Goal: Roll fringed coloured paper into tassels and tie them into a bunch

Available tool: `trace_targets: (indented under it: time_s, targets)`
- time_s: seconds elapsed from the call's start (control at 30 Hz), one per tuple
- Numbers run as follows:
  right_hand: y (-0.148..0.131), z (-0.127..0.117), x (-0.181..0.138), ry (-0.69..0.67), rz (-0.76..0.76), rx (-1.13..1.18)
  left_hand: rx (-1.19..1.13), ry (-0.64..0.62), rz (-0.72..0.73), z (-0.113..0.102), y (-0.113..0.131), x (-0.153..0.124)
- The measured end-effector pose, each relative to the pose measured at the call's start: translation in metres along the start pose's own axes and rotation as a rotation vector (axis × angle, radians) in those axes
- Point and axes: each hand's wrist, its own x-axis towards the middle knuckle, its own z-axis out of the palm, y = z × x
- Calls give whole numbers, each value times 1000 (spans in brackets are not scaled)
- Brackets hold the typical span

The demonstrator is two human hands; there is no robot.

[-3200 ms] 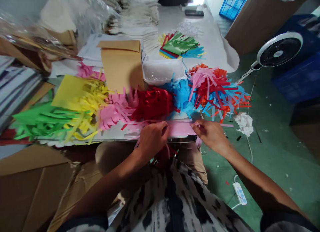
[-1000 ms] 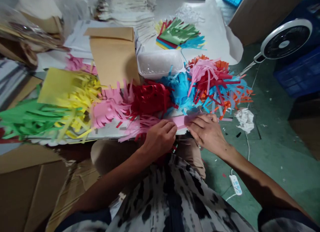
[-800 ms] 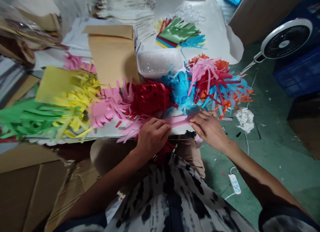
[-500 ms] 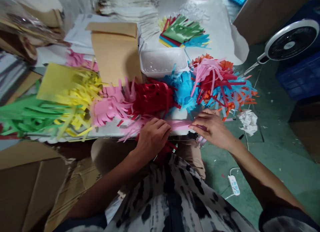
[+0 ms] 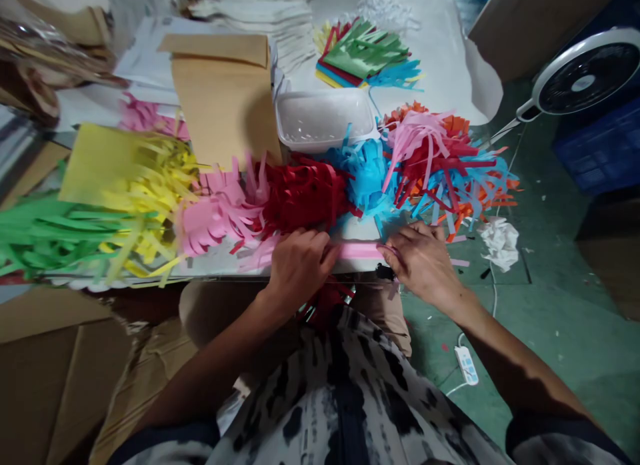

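Observation:
A narrow folded pink fringed paper [image 5: 357, 250] lies along the near edge of the white table [image 5: 440, 38]. My left hand [image 5: 299, 268] is curled over its left end, fingers pressed onto the strip. My right hand [image 5: 424, 265] pinches its right end with bent fingers. Just behind my hands lie heaps of cut fringed paper: red [image 5: 305, 191], blue [image 5: 367, 175], pink [image 5: 220, 211], yellow [image 5: 145, 178] and green [image 5: 55, 235].
A clear plastic tray [image 5: 325, 118] and a brown envelope [image 5: 225, 98] sit behind the heaps. A mixed pile of fringes [image 5: 445, 165] lies right, a colourful stack [image 5: 367, 55] farther back. A fan [image 5: 580, 71], crumpled white paper [image 5: 500, 241] and power strip [image 5: 467, 366] are on the floor. Cardboard [image 5: 55, 371] at left.
The pink paper has been folded from a wide band into a narrow strip. My hands stay on its two ends, and the loose pink fringes at my left hand are now tucked in.

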Motion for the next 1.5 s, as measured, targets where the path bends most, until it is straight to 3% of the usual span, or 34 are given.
trace_targets:
  time_s: [0.17,0.27,0.37,0.43,0.5,0.7,0.8,0.97,1.1,1.5]
  targets:
    - [-8,-2,-3,57,17,-104,43,-17,13,-1,0,5]
    - [-16,-1,-9,184,8,-122,78,86,54,1,1,4]
    - [-20,4,-16,226,-135,-39,69,227,272,6,1,2]
    - [-16,7,-23,216,-202,16,46,235,493,10,-3,-1]
    - [-4,8,-31,233,-203,33,27,205,603,13,-11,-5]
    - [30,-8,-53,351,-97,4,20,207,551,9,-32,-16]
    - [12,-11,-46,394,-79,22,50,187,544,2,-24,-12]
    - [-27,2,-18,257,-213,40,119,152,554,-4,-8,4]
    - [-26,10,-9,235,-203,-7,119,108,616,3,-6,12]
    - [-30,11,-5,183,-157,40,151,98,604,10,-1,5]
